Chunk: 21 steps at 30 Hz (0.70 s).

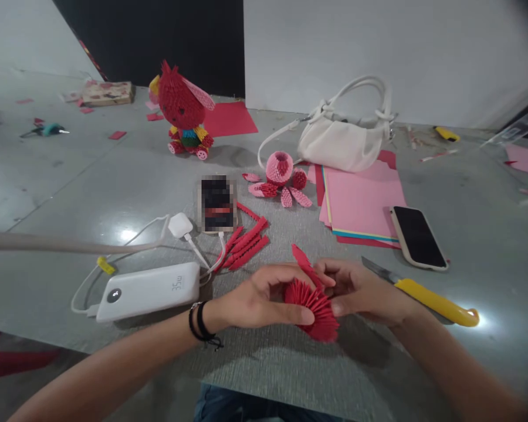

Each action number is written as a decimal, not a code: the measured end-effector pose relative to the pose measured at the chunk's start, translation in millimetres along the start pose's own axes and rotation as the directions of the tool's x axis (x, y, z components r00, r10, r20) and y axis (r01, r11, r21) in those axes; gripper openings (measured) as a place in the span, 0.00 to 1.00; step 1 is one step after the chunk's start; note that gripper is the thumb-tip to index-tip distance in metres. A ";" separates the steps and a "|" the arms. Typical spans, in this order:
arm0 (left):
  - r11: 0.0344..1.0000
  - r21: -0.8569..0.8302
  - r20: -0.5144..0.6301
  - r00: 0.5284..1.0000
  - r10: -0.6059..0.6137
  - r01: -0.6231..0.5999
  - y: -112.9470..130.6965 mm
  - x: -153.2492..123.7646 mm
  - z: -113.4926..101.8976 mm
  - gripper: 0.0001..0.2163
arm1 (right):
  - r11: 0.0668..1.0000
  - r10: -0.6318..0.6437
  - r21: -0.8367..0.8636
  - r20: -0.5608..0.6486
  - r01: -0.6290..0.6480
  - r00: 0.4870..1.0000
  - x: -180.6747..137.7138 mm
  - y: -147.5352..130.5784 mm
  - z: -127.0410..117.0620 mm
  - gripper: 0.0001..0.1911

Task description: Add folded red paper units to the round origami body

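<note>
A red pleated piece made of folded paper units (319,310) is held just above the front of the table. My left hand (264,299) grips it from the left, thumb lying across its pleats. On the other side, my right hand (365,293) is closed at its right edge, with the thumb touching the pleats. A row of red folded paper (305,261) sticks up between the two hands; whether it joins the pleated piece is hidden by fingers. Several red strips of folded units (249,243) lie beyond my left hand.
A yellow-handled knife (437,302) lies right of my right hand, near a phone (419,237) and stacked coloured paper (365,199). A white power bank (149,292) with cables is at left. Farther back are a paper figure (182,111), pink paper parts (279,169) and a white handbag (343,143).
</note>
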State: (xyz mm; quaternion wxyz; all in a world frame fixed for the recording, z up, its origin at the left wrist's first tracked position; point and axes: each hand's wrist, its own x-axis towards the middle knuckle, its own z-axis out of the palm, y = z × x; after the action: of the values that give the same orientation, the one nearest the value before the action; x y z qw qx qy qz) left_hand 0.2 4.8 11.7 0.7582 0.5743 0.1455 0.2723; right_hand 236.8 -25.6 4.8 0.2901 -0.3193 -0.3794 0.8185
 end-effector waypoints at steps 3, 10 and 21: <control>0.998 0.050 -0.028 0.998 0.050 -0.049 0.7 1.9 -0.8 0.08 | 0.999 0.035 -0.029 -0.053 -0.037 0.998 1.1 -2.7 1.2 0.23; 0.990 -0.013 -0.321 0.937 -0.139 0.143 -2.6 3.2 1.8 0.14 | 0.975 -0.206 -0.005 -0.389 0.221 0.898 1.3 -11.5 5.0 0.14; 0.982 -0.095 -0.302 0.935 -0.187 0.166 -0.9 3.6 7.6 0.10 | 0.973 -0.104 0.135 -0.477 0.190 0.873 1.0 -6.4 21.6 0.24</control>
State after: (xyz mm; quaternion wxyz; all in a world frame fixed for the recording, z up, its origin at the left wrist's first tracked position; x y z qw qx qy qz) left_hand 7.4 0.8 13.4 0.7664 0.4830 0.3042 0.2945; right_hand 221.7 -30.9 20.6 0.4616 -0.4496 -0.2475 0.7235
